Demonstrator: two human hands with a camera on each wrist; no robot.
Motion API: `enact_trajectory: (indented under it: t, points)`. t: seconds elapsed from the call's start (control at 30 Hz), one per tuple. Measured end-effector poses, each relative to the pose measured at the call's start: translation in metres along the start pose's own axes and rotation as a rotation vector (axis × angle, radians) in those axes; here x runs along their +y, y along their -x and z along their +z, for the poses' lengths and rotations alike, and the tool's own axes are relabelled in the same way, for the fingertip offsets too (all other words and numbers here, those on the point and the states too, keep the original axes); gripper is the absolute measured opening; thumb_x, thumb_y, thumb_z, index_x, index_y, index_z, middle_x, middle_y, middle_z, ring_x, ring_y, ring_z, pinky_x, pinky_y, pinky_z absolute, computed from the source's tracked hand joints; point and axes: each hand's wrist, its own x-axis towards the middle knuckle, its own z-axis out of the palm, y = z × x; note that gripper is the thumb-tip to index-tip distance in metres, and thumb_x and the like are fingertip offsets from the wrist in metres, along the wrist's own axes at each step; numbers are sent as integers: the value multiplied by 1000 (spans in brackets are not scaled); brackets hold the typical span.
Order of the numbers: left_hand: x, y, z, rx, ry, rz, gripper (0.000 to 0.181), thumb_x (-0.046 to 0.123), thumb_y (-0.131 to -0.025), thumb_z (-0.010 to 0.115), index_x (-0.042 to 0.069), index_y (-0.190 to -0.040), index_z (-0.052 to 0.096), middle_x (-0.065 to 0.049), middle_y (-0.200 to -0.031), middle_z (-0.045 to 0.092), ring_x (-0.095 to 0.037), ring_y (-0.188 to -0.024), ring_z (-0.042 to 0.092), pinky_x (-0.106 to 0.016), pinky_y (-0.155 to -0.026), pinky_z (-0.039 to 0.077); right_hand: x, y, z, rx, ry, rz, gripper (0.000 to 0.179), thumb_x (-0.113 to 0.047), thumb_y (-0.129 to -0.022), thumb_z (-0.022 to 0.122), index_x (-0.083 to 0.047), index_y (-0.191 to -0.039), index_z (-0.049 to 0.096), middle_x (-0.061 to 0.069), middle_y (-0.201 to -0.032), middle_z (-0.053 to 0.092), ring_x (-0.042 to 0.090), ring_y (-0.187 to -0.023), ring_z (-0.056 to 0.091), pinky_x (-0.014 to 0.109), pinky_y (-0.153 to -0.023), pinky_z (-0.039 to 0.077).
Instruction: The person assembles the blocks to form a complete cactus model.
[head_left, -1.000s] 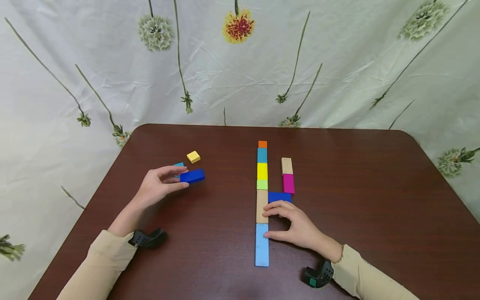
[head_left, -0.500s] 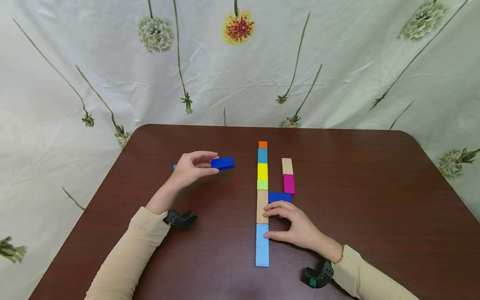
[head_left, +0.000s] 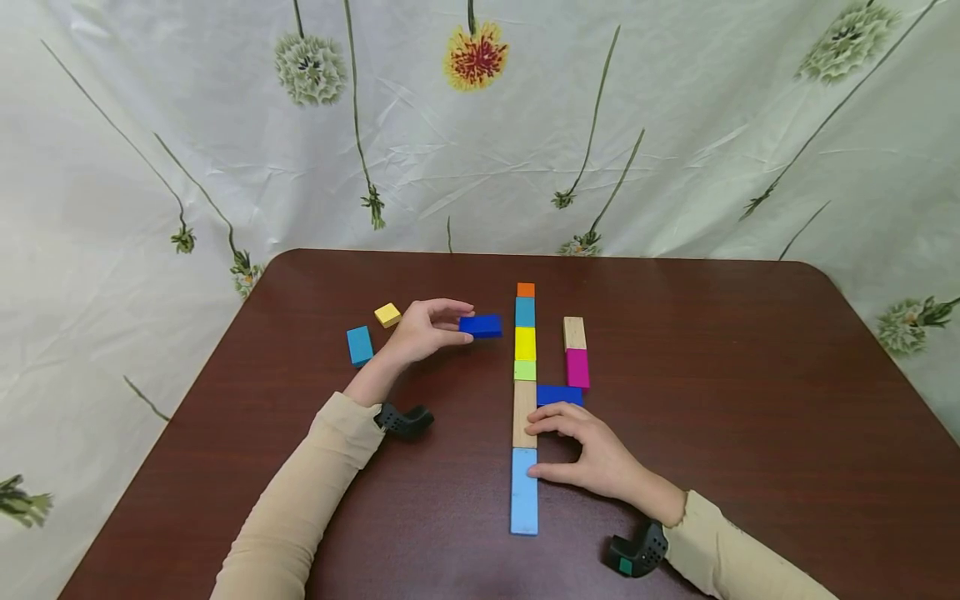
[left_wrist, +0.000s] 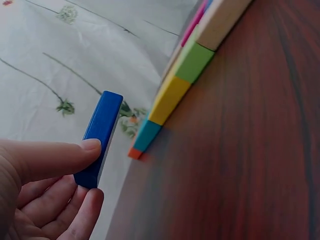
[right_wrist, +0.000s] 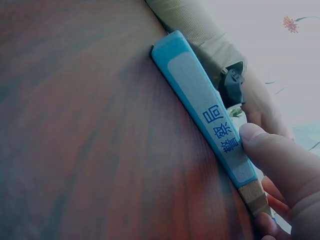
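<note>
Thumb and fingers of my left hand (head_left: 426, 332) pinch a dark blue block (head_left: 486, 326), held left of the row's far part. In the left wrist view, the thumb lies on this blue block (left_wrist: 104, 117) with fingertips beneath. A straight row of blocks runs away from me: light blue (head_left: 524, 504), plain wood (head_left: 523, 396), green (head_left: 524, 370), yellow (head_left: 525, 343), blue (head_left: 525, 312) and orange (head_left: 526, 290). Beside its right edge rests my right hand (head_left: 596, 454), thumb touching the light blue block, fingertips at the wood one. Printed characters show on the light blue block (right_wrist: 200, 100).
Right of the row, a dark blue block (head_left: 559, 395) lies crosswise, with a magenta block (head_left: 577, 367) and a wooden block (head_left: 573, 332) leading away from its end. A blue block (head_left: 360, 346) and a yellow block (head_left: 387, 315) lie loose at left on the brown table (head_left: 720, 367).
My left hand has carried the dark blue block rightward and slightly away from me, toward the row, uncovering the loose blue block. My right hand has stayed in place.
</note>
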Motion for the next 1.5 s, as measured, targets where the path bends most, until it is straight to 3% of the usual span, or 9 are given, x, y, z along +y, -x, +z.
enact_trajectory:
  t: [0.43, 1.23, 1.5]
  points:
    - [-7, -7, 19, -20, -108, -37, 40, 5, -79, 75, 1, -117, 64, -11, -112, 66, -27, -101, 62, -35, -85, 52, -1, 0, 0, -5, 2, 3, 39, -41, -75, 78, -25, -109, 67, -13, -119, 56, 11, -112, 50, 35, -91, 44]
    - [-13, -8, 28, 1, -170, -4, 40, 6, -76, 78, 3, -114, 66, -10, -109, 67, -24, -99, 61, -33, -86, 51, -1, 1, 0, -3, 4, -6, 39, -41, -75, 78, -24, -109, 67, -12, -119, 56, 11, -112, 50, 33, -91, 44]
    - [-12, -6, 24, 4, -156, 6, 45, 7, -76, 78, 2, -118, 64, -11, -113, 66, -24, -103, 61, -33, -87, 51, -1, 1, 0, -5, -2, -4, 40, -41, -75, 78, -23, -109, 67, -12, -119, 56, 11, -112, 50, 33, -91, 44]
